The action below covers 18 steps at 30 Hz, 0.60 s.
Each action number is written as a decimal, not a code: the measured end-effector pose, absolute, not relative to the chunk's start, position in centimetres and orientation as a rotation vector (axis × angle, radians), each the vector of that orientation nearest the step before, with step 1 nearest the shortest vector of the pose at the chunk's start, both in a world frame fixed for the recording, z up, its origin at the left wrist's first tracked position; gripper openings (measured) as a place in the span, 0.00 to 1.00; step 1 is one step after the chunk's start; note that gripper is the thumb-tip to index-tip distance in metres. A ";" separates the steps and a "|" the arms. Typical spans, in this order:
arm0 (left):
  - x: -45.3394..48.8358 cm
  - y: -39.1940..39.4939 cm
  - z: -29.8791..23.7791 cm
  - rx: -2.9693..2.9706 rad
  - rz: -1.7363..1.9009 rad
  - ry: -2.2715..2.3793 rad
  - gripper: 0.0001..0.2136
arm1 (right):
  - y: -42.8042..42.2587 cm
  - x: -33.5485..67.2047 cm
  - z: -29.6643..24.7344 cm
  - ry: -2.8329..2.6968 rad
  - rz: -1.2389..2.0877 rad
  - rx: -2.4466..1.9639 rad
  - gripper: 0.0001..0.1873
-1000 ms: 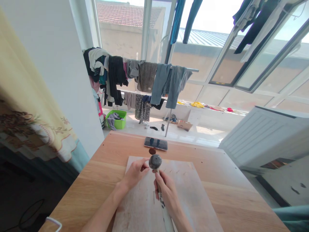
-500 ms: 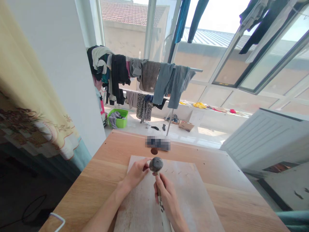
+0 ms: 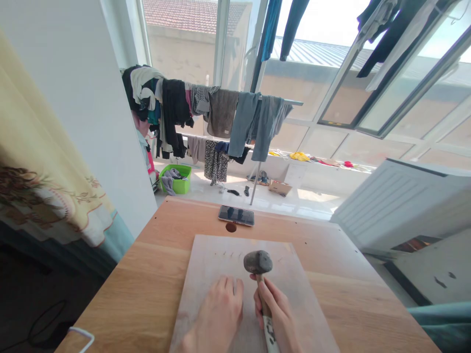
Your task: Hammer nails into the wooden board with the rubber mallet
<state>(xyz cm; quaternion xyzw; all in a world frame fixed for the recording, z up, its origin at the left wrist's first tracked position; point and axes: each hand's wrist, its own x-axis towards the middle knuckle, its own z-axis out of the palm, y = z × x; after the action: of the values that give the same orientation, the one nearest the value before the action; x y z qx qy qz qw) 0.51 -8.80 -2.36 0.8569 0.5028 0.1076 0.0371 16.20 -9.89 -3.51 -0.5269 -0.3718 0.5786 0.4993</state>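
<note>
My right hand [image 3: 275, 306] grips a rubber mallet [image 3: 258, 262] by its pale handle, with the dark head raised over a flat greyish board [image 3: 206, 284]. To its left, my left hand [image 3: 222, 309] is palm down low over the board, fingers pointing forward and a small gap beside the thumb. Its fingertips are partly hidden, and I see nothing held in them. Several small thin nails [image 3: 231, 254] stand in a row near the board's far edge. The mallet head covers part of that row.
The board rests on a wooden table [image 3: 147, 289]. Behind it are a phone [image 3: 236, 215] and a round dark hole [image 3: 231, 227]. A white cable [image 3: 84, 333] loops at the front left corner. Beyond stand a laundry rack and a green basket [image 3: 180, 184].
My left hand has left the row of nails and come back toward me, its pinch loosened. The mallet in my right hand has shifted right. The view has turned slightly.
</note>
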 end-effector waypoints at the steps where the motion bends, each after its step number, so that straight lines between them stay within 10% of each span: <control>1: 1.4 -9.3 -2.9 2.708 0.271 1.556 0.15 | -10.1 16.3 -3.7 -0.884 1.412 -1.260 0.32; 18: 1.7 -10.0 -3.5 2.943 0.153 1.418 0.13 | -10.4 16.4 -4.2 -0.877 1.395 -1.227 0.30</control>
<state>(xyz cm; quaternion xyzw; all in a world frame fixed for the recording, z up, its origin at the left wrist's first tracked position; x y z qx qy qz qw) 1.66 -9.98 -3.47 0.8980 0.4328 0.0466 -0.0642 16.38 -10.43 -4.24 -0.5111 -0.3655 0.5812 0.5170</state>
